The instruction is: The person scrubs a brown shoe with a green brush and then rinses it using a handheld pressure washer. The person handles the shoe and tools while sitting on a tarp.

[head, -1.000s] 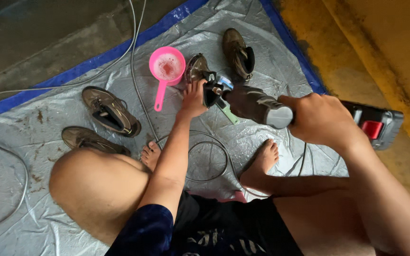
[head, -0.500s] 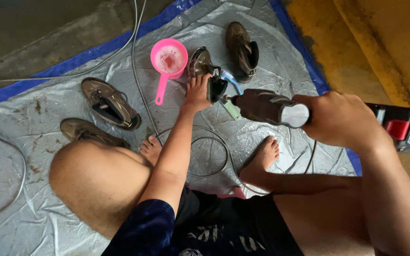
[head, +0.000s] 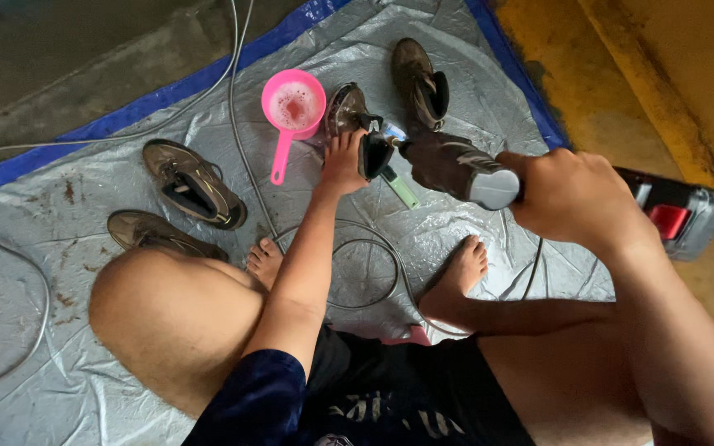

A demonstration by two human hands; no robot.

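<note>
— Hands, status?
— My left hand (head: 343, 162), arm extended, fingers curled onto the shoe (head: 349, 111) on the tarp (head: 84, 248). My right hand (head: 568, 194) is clamped around the cordless power tool (head: 464, 169), tip at the shoe.

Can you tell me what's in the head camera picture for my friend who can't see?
A seated person's left hand steadies a muddy shoe while the right hand aims a cordless power tool at it, on a grey tarp.
</note>
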